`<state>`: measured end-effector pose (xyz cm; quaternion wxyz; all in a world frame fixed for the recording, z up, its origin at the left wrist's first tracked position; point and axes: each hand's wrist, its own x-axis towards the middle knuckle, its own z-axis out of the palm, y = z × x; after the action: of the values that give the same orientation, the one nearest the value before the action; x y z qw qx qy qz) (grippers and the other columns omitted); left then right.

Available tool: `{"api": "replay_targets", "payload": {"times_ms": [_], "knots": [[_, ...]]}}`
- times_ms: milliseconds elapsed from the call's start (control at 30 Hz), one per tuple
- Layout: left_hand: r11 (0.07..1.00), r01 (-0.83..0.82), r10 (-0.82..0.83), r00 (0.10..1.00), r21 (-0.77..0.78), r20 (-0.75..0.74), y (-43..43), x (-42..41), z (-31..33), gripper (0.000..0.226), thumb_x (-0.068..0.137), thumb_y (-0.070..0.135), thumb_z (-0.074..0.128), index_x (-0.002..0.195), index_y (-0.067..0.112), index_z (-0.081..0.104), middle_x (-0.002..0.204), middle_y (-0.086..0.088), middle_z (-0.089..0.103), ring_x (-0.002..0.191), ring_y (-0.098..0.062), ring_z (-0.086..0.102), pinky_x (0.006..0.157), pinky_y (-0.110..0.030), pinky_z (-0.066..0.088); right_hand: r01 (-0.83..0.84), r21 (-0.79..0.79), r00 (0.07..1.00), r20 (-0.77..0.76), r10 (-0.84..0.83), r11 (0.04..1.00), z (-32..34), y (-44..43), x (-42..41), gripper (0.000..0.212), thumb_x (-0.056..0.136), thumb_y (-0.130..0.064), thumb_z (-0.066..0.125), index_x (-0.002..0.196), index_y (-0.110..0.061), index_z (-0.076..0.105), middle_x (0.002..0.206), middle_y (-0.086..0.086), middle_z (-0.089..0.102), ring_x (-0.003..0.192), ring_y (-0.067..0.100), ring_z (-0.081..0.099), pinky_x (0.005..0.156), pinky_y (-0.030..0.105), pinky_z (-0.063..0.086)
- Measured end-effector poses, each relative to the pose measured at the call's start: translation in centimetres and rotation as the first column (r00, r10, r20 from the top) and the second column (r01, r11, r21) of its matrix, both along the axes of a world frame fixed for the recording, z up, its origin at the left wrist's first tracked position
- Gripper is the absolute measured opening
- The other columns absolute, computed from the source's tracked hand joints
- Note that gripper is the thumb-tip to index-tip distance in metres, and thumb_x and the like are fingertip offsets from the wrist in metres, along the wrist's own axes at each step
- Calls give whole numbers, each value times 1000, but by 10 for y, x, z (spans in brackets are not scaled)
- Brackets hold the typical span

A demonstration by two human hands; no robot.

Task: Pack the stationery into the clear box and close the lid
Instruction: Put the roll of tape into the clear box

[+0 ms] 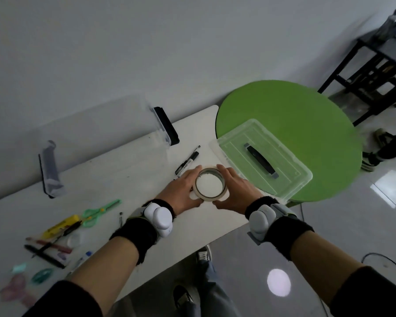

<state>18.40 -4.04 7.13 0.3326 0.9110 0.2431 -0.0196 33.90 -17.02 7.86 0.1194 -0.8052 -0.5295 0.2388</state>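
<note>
Beige masking tape roll (pixel 210 187) sits between the two hands over the white counter (pixel 128 179); I record the left grip (pixel 183 191) and the right grip (pixel 236 191) both curled round its sides, grasping it. Clear box (pixel 105 143) stands lidless at the counter's far side, its lid (pixel 284 179) lying apart on the green round table (pixel 295 106), with green scissors (pixel 98 212) and pens (pixel 48 250) at near left.
</note>
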Motion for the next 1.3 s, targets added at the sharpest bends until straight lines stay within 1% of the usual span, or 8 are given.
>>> {"api": "replay_targets", "payload": {"times_ms": [433,567,667,767,900,1000,1100,1300], "knots": [[972,-182,155,973,151,172,63,-44,119,95,73,30,77,149,21,22,143,-3,43,120,-25,53,97,-36,48,-226,212,972,118,205,951,114,94,-14,103,67,-41,78,148,-18,18,137,6,42,109,35,58,87,39,51],[945,-322,307,932,51,193,90,-52,136,95,73,39,77,149,25,22,144,0,41,125,-18,48,103,-35,45,-285,248,957,124,261,926,129,134,-19,103,66,-45,77,146,-21,17,133,4,44,106,34,60,83,33,47],[911,-410,408,889,-38,209,99,-53,142,72,83,47,64,145,33,30,140,2,49,120,-17,54,100,-31,46,-293,258,955,114,272,921,129,151,-19,103,65,-44,76,146,-22,17,133,2,43,102,32,61,81,33,49],[852,-510,523,824,-115,217,121,-54,143,47,94,40,52,140,35,40,128,-1,61,113,-20,61,97,-26,45,-333,262,943,78,323,906,125,178,-17,102,65,-42,78,145,-22,18,133,2,43,96,28,62,79,29,47],[760,-567,633,756,-318,164,145,-57,140,42,98,21,49,139,28,44,119,-15,62,95,-28,65,92,-38,53,-392,258,918,45,394,883,119,209,-17,99,67,-35,79,144,-22,19,132,3,41,82,20,54,73,27,45],[665,-588,703,701,-460,119,157,-59,134,48,95,13,54,141,14,42,116,-14,55,91,-26,62,85,-35,55,-413,209,903,-35,429,886,113,222,-18,102,69,-31,80,147,-23,14,140,5,34,98,22,54,74,27,48],[601,-608,746,660,-519,92,168,-60,125,49,93,8,57,139,6,42,118,-11,52,98,-26,60,86,-35,53,-405,148,900,-111,422,902,107,234,-17,99,75,-40,74,149,-31,9,147,2,29,128,22,41,100,34,45],[613,-616,736,674,-495,72,200,-62,100,50,89,0,59,137,1,44,129,-18,53,106,-29,59,95,-45,51,-374,81,920,-93,380,924,89,275,-20,57,97,-27,45,150,-22,22,140,9,43,125,33,46,105,42,39]]}}
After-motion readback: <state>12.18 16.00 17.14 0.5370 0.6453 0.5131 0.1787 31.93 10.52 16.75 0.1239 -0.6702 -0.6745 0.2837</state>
